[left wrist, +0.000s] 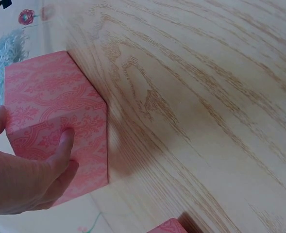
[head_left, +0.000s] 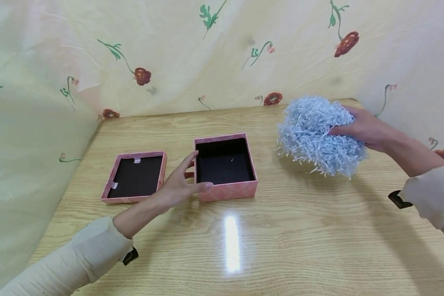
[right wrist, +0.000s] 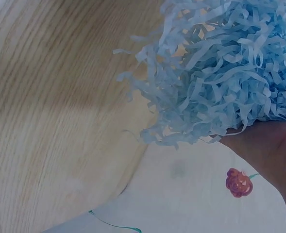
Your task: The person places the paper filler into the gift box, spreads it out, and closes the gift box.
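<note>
A pink patterned box [head_left: 227, 191] stands uncovered on the table, its inside black, with a small pale fleck on the floor. My left hand [head_left: 179, 183] holds it at the near left corner, thumb over the front rim and fingers along the left side. In the left wrist view, bent fingers [left wrist: 60, 155] lie against the patterned wall. Right of the box, my right hand [head_left: 368, 125] grips a large fluffy bundle of light blue shredded paper [head_left: 318, 131] from its right side. Loose strands hang from the bundle, which hides most of the fingertips.
Left of the box lies a matching pink lid [head_left: 107, 200], black inside up, with two pale tabs. The wood-grain table [head_left: 288, 238] reaches back to a floral cloth [head_left: 192, 53] that hangs behind and at the sides.
</note>
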A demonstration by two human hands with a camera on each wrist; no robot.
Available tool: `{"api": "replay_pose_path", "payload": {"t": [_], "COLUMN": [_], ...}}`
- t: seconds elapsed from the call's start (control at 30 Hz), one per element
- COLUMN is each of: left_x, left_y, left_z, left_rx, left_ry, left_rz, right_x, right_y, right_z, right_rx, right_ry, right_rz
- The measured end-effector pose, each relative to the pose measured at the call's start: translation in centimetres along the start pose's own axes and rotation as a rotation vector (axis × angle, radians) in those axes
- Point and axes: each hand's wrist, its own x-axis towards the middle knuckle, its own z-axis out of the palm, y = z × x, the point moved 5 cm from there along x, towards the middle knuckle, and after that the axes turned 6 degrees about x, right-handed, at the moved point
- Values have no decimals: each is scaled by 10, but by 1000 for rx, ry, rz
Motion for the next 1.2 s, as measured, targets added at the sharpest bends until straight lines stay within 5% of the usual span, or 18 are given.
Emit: {"api": "replay_pose_path", "payload": {"t": [1.2], "left_x": [1], "left_y": [0], "left_z": [0], "left_rx": [5], "left_ry": [6], "left_rz": [-32], "right_x": [2], "right_y": [-52], "right_z": [-12], "right_rx": [187], "right_ry": [-54], "right_rz": [-31]}}
